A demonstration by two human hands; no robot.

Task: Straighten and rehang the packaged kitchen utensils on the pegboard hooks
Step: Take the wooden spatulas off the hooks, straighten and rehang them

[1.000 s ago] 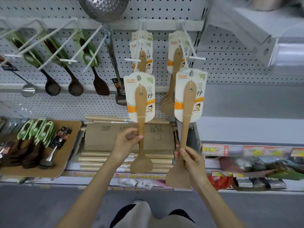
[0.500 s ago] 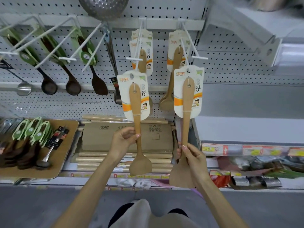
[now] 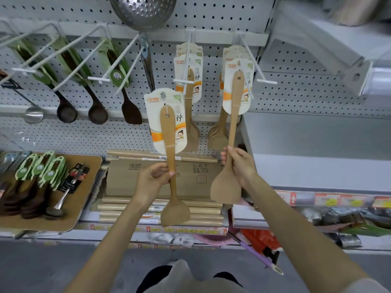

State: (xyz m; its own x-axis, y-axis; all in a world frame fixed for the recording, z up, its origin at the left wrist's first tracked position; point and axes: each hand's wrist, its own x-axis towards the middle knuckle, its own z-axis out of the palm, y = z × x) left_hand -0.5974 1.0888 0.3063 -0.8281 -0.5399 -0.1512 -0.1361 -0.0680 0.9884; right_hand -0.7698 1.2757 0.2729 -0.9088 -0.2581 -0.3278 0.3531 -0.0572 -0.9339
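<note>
I hold two carded wooden spatulas upright in front of the pegboard. My left hand [image 3: 152,178] grips the handle of the left spatula [image 3: 169,149], whose white and orange card sits below and left of the middle white hook [image 3: 186,66]. My right hand [image 3: 240,166] grips the right spatula [image 3: 233,123] just above its blade. Its card top lies against the right hook [image 3: 251,70], level with the other carded spatulas hanging there. Whether the card hole is on the wire I cannot tell.
Dark wooden ladles and spatulas [image 3: 95,102] hang on hooks to the left, with a steel skimmer [image 3: 143,11] above. Below are a cardboard box [image 3: 160,178] on rolling pins and a wooden tray [image 3: 84,187] of packaged utensils. A grey shelf [image 3: 317,140] juts out at right.
My right hand has raised its spatula so the card now reaches the right hook. My left hand has shifted its spatula slightly left and lower.
</note>
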